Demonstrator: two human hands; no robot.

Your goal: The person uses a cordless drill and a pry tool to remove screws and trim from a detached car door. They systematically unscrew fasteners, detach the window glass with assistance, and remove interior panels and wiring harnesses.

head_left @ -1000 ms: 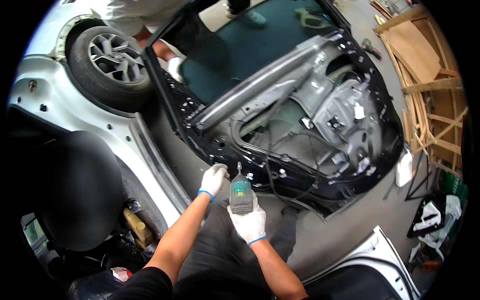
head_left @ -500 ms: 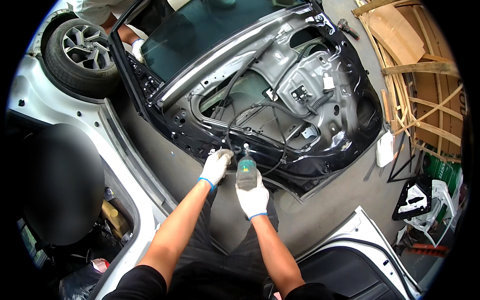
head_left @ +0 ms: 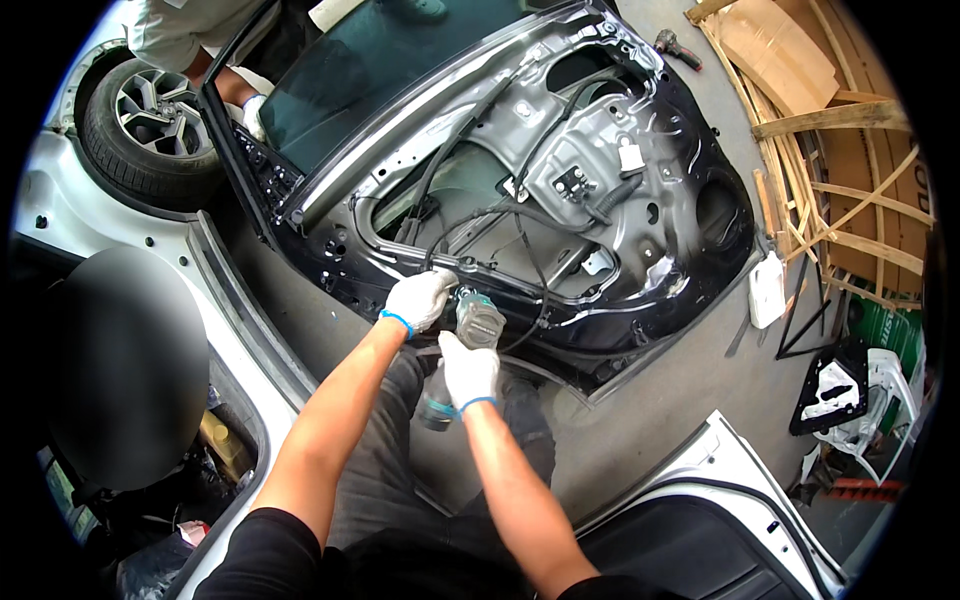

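Fingers: both hands wear white gloves with blue cuffs; the left hand (head_left: 420, 300) has its fingers (head_left: 440, 283) curled at the lower edge of the door's opening, though what they grip is hidden; the right hand (head_left: 470, 370) has its fingers (head_left: 458, 350) clenched around the body of a grey power tool (head_left: 480, 322).
Car body: white car body (head_left: 60, 215) fills the left side, with a wheel (head_left: 150, 115) at upper left and a dark seat (head_left: 125, 365) inside the cabin.
Door: black stripped car door (head_left: 690, 250) lies flat on the concrete floor (head_left: 660, 400) with its inner side up, bare metal panel and openings showing, tinted window glass (head_left: 370, 70) toward the top.
Wooden frame: pale timber frame (head_left: 830, 170) rests at the right, well apart from the hands.
White panel: second white body panel (head_left: 720, 480) sits at lower right, near the person's knees.
Other person: a gloved hand (head_left: 252, 108) and light clothing at the top left, by the wheel and the door's far corner.
Wiring: black cables (head_left: 520, 235) cross the door's large opening, running down to just beside the left hand.
Tool position: its head sits against the door's lower edge, between the two hands, touching both gloves.
Small parts: white plastic piece (head_left: 768, 290) lies just beside the door's right edge.
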